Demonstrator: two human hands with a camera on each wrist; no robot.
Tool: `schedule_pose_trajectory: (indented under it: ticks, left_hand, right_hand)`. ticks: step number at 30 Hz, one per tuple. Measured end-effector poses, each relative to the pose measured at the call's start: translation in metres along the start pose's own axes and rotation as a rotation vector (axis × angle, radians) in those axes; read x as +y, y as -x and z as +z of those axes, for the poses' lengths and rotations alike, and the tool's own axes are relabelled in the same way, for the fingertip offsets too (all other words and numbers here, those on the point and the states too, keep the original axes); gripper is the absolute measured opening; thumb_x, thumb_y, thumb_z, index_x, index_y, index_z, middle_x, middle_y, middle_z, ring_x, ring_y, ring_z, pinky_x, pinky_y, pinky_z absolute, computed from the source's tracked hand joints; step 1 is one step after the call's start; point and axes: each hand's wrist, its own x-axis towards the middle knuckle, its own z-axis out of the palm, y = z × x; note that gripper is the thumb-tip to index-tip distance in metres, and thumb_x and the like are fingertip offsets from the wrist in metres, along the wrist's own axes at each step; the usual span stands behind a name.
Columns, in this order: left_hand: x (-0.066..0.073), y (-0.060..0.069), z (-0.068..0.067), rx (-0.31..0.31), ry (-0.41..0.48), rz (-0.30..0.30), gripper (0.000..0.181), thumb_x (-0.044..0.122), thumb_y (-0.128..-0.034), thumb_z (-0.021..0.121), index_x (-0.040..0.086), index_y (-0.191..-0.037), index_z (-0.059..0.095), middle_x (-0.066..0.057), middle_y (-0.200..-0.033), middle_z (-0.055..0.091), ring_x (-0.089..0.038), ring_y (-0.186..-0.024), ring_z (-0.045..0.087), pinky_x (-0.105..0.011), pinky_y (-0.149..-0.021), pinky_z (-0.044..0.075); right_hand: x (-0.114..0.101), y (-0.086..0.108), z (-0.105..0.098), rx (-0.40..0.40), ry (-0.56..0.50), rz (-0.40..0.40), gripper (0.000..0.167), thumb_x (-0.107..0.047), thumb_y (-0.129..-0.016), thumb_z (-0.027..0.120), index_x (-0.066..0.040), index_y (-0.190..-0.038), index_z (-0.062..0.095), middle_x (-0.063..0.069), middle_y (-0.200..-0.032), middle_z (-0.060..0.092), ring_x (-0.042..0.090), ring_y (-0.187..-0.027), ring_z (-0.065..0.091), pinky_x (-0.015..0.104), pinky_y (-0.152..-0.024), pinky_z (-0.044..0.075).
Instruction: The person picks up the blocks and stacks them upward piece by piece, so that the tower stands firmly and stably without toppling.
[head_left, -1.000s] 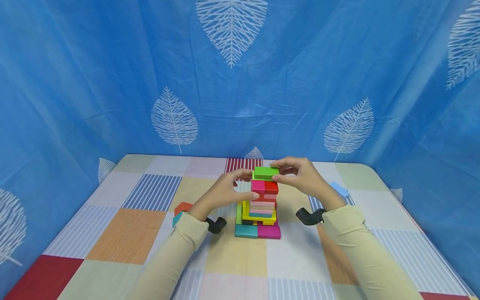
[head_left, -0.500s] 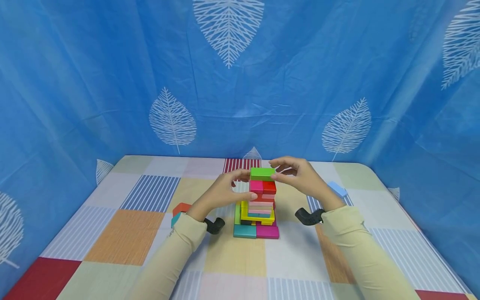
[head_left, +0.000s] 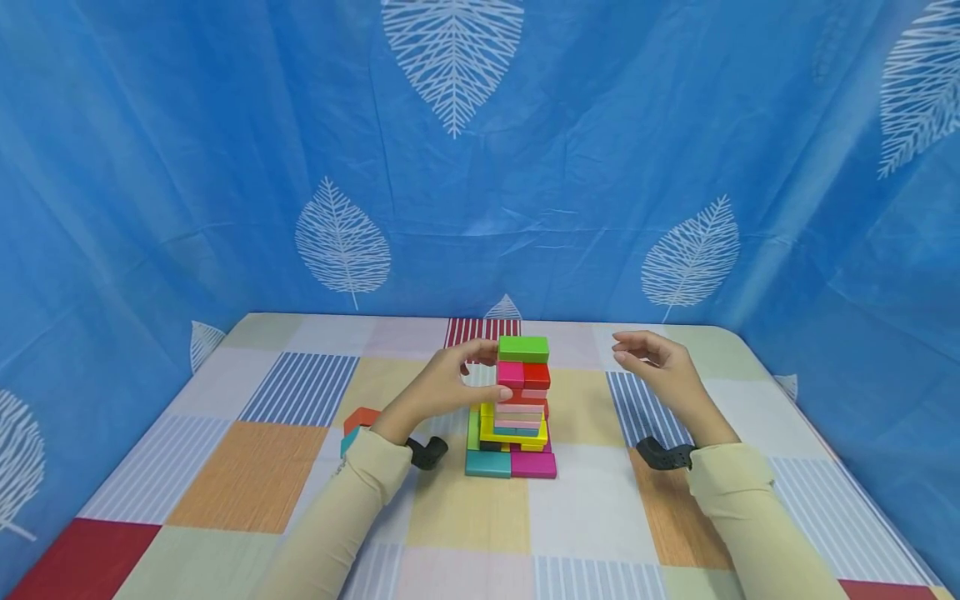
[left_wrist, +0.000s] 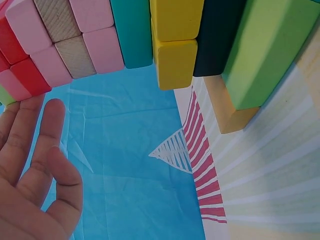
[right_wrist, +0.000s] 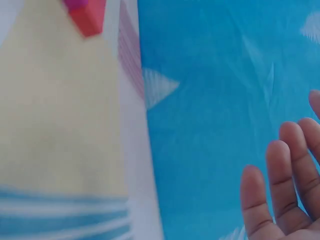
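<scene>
A tower of coloured wooden blocks (head_left: 521,408) stands mid-table on teal (head_left: 487,464) and magenta (head_left: 533,465) blocks. Its topmost piece is a bright green block (head_left: 523,348), above a pink and a red one. My left hand (head_left: 442,385) is at the tower's left side, thumb in front and fingers behind. In the left wrist view, fingertips of the left hand (left_wrist: 35,165) touch the tower's upper red and pink blocks (left_wrist: 31,77). To the right, apart from the tower, my right hand (head_left: 663,375) hovers with loosely bent fingers and holds nothing.
Orange-red and teal blocks (head_left: 360,419) lie by the left wrist, partly covered by it. A patchwork cloth (head_left: 472,517) covers the table. Behind hangs a blue curtain (head_left: 480,233) with white leaves. Each wrist wears a black strap mount (head_left: 663,455).
My right hand has let go of the bright green block and moved right, away from the tower. That block shifted slightly left onto the top. The light-blue block at right is now hidden.
</scene>
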Motion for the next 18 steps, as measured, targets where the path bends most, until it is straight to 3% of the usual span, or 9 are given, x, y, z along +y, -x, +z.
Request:
schedule_pose_trajectory:
  ticks: [4, 6, 9, 13, 18]
  left_hand:
    - [-0.001, 0.000, 0.000, 0.001, -0.003, 0.002, 0.068, 0.029, -0.0916, 0.085, 0.003, -0.149, 0.060, -0.011, -0.137, 0.069, -0.028, -0.127, 0.062, -0.042, -0.099, 0.051]
    - [-0.001, 0.000, 0.001, 0.002, -0.004, 0.004, 0.068, 0.029, -0.0915, 0.086, 0.003, -0.149, 0.060, -0.011, -0.137, 0.069, -0.028, -0.126, 0.062, -0.043, -0.099, 0.051]
    - [-0.001, 0.000, 0.001, 0.001, 0.000, 0.001, 0.068, 0.028, -0.0914, 0.086, 0.003, -0.149, 0.061, -0.011, -0.137, 0.070, -0.028, -0.126, 0.062, -0.043, -0.099, 0.051]
    - [0.001, 0.001, 0.000, -0.001, 0.001, -0.006, 0.067, 0.028, -0.0919, 0.085, 0.003, -0.149, 0.060, -0.011, -0.137, 0.070, -0.029, -0.126, 0.062, -0.042, -0.099, 0.050]
    - [0.001, 0.000, 0.000, -0.002, -0.001, -0.006, 0.067, 0.028, -0.0924, 0.085, 0.002, -0.149, 0.060, -0.012, -0.137, 0.070, -0.029, -0.126, 0.063, -0.041, -0.099, 0.050]
  right_hand:
    - [0.025, 0.012, -0.013, 0.119, -0.033, 0.070, 0.034, -0.016, -0.109, 0.068, 0.004, -0.137, 0.066, -0.019, -0.107, 0.069, -0.001, -0.098, 0.067, 0.012, -0.087, 0.054]
    - [0.036, 0.016, -0.019, 0.184, -0.036, 0.127, 0.036, -0.021, -0.109, 0.068, 0.001, -0.138, 0.066, -0.023, -0.105, 0.068, 0.000, -0.096, 0.067, 0.011, -0.086, 0.054]
    - [0.049, 0.021, -0.028, 0.284, -0.043, 0.218, 0.036, -0.024, -0.110, 0.067, -0.003, -0.138, 0.067, -0.026, -0.102, 0.068, -0.001, -0.094, 0.068, 0.010, -0.085, 0.052]
    - [0.063, 0.022, -0.036, 0.404, -0.035, 0.307, 0.034, -0.019, -0.108, 0.069, -0.001, -0.136, 0.067, -0.029, -0.097, 0.065, -0.005, -0.094, 0.064, 0.007, -0.084, 0.050]
    - [0.076, 0.027, -0.038, 0.476, 0.062, 0.426, 0.039, -0.014, -0.107, 0.069, 0.002, -0.142, 0.064, -0.030, -0.095, 0.058, -0.009, -0.094, 0.054, 0.008, -0.086, 0.044]
